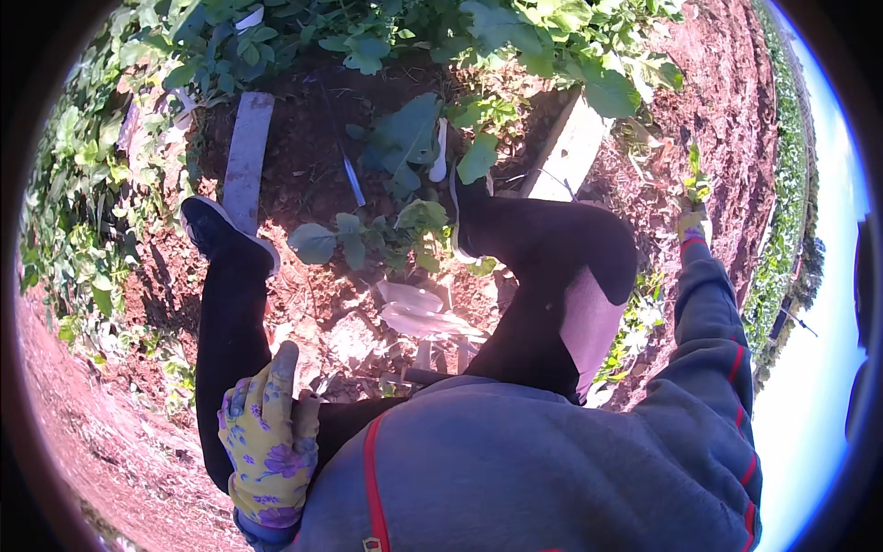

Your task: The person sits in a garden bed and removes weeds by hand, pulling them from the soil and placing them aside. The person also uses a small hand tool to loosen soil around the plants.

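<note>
Pretty cramped down here. Our two black-trousered legs (543, 276) frame a small patch of bare red soil (313, 184) at frame centre, and that's about the only open way in. Low leafy plants (405, 138) crowd the middle of it, with a grey plank (246, 161) on its left edge and a pale block (568, 152) at upper right. Dense foliage (83, 184) walls off the top and left. Our left hand (267, 442) sits on the left thigh; our right hand (692, 216) is out over open dirt at the right, clutching a green sprig (696, 179).

Outdoor plot; reddish bare soil (736, 83); leafy green plants (386, 37); grey slab (246, 161); harsh sun, deep shadows; sky (828, 304) right
</note>
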`<action>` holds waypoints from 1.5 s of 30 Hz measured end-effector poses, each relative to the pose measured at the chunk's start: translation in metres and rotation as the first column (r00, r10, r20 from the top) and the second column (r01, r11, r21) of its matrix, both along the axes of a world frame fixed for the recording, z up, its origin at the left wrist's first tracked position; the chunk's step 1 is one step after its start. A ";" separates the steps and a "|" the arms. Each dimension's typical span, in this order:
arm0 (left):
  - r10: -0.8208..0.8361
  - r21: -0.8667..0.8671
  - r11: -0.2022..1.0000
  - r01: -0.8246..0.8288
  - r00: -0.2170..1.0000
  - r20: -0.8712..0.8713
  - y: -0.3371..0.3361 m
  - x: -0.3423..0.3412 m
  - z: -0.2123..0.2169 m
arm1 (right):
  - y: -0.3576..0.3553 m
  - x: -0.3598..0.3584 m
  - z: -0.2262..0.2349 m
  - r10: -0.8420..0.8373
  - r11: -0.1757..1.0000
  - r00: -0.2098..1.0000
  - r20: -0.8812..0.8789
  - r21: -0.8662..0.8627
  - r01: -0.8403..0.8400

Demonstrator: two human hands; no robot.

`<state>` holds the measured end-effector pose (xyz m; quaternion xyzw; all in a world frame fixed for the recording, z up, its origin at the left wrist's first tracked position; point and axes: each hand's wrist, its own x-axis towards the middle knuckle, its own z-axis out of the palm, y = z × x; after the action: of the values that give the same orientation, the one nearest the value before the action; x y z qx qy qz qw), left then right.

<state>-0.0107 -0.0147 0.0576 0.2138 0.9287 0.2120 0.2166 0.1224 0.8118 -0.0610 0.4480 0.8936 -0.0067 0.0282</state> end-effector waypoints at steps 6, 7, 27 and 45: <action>-0.021 -0.085 0.996 0.022 1.000 0.022 0.024 0.003 0.012 | -0.048 0.111 -0.030 -0.232 0.972 0.726 0.648 0.138 0.188; -0.018 -0.094 0.995 0.021 0.999 0.027 0.025 0.002 0.013 | -0.053 0.111 -0.029 -0.179 0.981 0.609 0.772 0.092 0.171; 0.138 -0.275 0.956 -0.106 0.985 0.100 0.003 -0.031 0.004 | -0.599 -0.444 -0.238 0.841 0.190 0.489 -0.232 -0.719 -0.669; 0.266 -0.425 0.891 -0.158 0.941 0.208 0.005 -0.051 -0.009 | -0.683 -0.482 -0.329 0.760 0.436 0.649 -0.022 -0.723 -0.536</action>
<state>-0.0616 -0.0096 0.0491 0.0312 0.9334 0.0652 0.3516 -0.3595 0.1284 -0.3902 0.0165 0.9119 -0.2477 0.3267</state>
